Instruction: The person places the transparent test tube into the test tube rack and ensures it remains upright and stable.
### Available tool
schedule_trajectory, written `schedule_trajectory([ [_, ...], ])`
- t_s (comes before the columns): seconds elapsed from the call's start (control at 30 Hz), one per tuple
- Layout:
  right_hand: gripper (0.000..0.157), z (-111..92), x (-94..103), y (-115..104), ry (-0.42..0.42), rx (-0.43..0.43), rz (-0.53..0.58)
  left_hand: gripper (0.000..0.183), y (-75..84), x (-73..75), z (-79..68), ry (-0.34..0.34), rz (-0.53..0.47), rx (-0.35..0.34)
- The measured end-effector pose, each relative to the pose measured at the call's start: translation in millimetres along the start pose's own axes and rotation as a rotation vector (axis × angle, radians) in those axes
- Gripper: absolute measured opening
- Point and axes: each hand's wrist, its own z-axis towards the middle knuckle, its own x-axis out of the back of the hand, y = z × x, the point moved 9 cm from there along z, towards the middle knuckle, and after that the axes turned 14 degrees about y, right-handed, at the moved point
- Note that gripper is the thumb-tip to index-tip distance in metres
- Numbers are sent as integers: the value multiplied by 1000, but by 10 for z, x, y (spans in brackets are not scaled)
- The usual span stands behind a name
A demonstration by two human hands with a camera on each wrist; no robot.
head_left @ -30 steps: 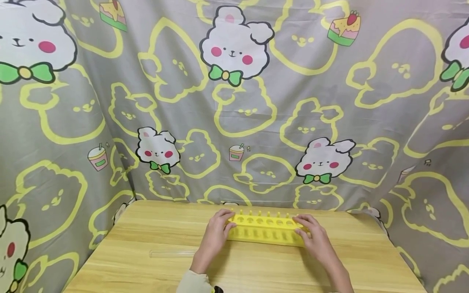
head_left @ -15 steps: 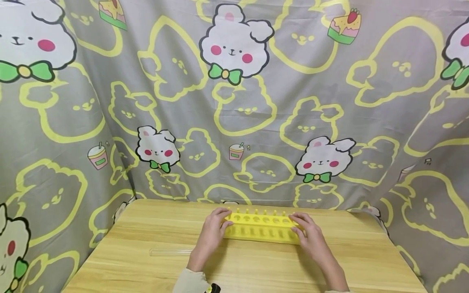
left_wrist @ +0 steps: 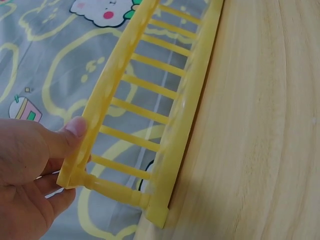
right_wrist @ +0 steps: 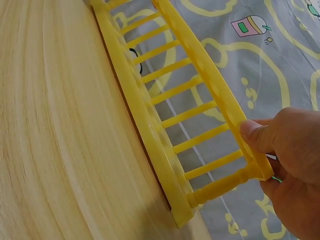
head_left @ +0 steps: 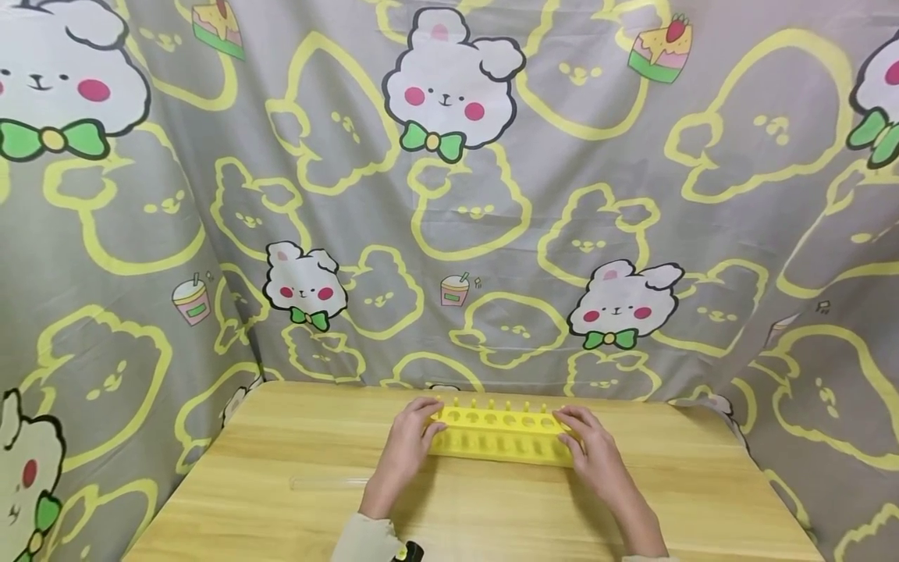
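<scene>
A yellow plastic test tube rack (head_left: 502, 422) stands upright near the back of the table, with a row of round holes and a row of pegs on top. My left hand (head_left: 410, 441) grips the left end of its upper plate, thumb on the near edge and fingers behind, as the left wrist view shows. At the opposite end, my right hand (head_left: 595, 446) holds the same plate (right_wrist: 215, 75) in a like way. Its base (left_wrist: 182, 115) sits on the wood. Left of my left wrist lies a clear test tube (head_left: 326, 483), its right end hidden behind the wrist.
The wooden table (head_left: 506, 515) reaches back to a grey curtain (head_left: 492, 234) printed with rabbits, which hangs behind it and along both sides. A black watch or band (head_left: 410, 551) shows at my left sleeve.
Both hands have shifted the rack slightly to the left since a second ago. Over the last half second the rack and hands have hardly moved.
</scene>
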Motion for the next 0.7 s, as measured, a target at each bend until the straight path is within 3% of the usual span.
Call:
schedule_trajectory([
  [0.4, 39, -1, 4, 0, 1, 5, -2, 34, 21, 19, -9, -14, -14, -6],
  [0.7, 39, 9, 1, 0, 12, 9, -3, 37, 20, 159, -126, -23, 21, 0],
])
